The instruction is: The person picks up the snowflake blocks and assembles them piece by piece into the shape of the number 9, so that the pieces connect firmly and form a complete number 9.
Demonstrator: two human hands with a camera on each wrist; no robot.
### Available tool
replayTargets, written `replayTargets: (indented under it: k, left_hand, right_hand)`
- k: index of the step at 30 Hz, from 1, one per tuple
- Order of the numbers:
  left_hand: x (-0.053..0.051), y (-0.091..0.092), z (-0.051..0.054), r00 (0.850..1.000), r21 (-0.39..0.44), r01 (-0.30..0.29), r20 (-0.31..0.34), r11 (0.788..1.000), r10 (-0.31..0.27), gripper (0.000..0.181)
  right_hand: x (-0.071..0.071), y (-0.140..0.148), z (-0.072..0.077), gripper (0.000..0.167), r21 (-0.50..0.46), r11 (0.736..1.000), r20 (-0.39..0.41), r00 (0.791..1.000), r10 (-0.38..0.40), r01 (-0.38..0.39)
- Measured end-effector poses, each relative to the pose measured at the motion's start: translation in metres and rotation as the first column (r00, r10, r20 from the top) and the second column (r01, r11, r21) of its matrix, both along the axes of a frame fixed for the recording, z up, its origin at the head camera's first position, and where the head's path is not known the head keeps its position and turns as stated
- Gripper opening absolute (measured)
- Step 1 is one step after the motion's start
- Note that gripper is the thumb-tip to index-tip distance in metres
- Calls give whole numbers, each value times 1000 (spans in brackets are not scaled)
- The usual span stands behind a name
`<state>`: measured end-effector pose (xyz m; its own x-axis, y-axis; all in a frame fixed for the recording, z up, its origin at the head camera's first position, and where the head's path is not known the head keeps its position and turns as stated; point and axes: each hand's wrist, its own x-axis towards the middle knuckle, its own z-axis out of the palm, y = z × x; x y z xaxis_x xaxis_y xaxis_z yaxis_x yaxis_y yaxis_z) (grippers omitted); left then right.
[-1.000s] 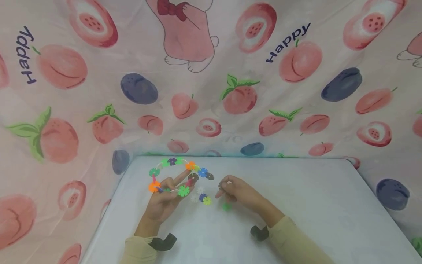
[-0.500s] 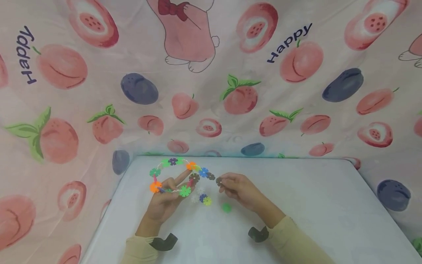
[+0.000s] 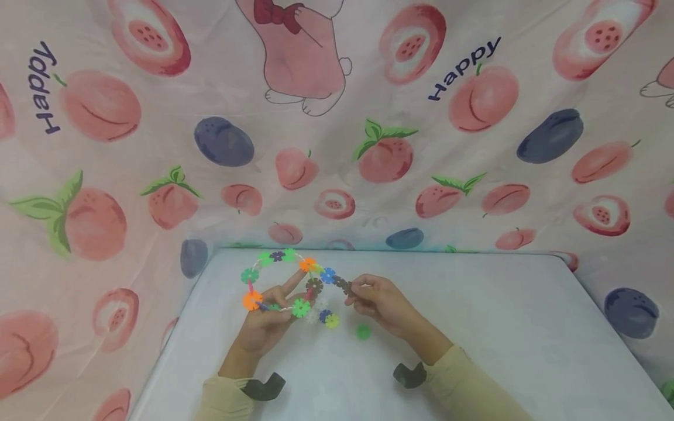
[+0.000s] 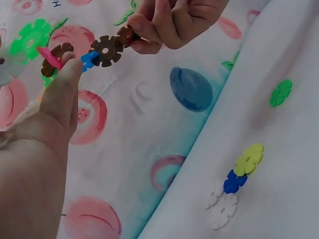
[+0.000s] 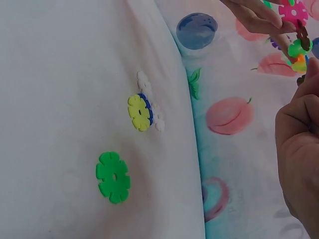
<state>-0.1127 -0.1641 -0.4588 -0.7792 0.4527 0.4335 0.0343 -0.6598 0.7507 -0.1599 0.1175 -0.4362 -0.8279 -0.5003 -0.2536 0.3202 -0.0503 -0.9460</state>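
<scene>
My left hand (image 3: 260,333) holds a ring of interlocking snowflake discs (image 3: 253,301) above the table, thumb on its near side and one finger stretched toward the far side. Orange, green, purple, pink and brown discs make up the ring. From its right side juts a short tail with a blue disc (image 3: 329,275) and a brown disc (image 4: 107,51). My right hand (image 3: 381,301) pinches another brown disc (image 4: 125,36) by its edge. That disc meets the tail's brown end; whether their slots interlock I cannot tell. Fingertips partly hide it.
On the white table (image 3: 500,351) lie a loose green disc (image 3: 363,331), a yellow disc (image 3: 332,320), a blue disc (image 5: 146,105) and white discs (image 4: 224,211), close together apart from the green one. A fruit-printed cloth (image 3: 337,146) hangs behind.
My right hand has brought its brown disc leftward against the ring's tail, closing the gap between them. The left hand and ring have shifted slightly right.
</scene>
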Motion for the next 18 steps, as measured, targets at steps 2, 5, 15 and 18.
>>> replayTargets:
  k: [2,5,15,18]
  left_hand:
    - [0,-1,0,999,-47,-21,-25,999,20,52]
    - [0,-2,1,996,-125,-69,-61,990,62,49]
    - [0,-1,-1,992,-272,-122,-55,955,111,42]
    - [0,0,-1,991,-277,-132,-53,952,122,42]
  right_hand:
    - [0,0,0,14,-1,1000,1,1000,-4,4]
    - [1,1,1,13,1,1000,-11,1000,-9,9]
    - [6,-2,3,18,125,989,-105,993,-63,76]
    - [6,-4,4,17,109,986,-112,987,-113,125]
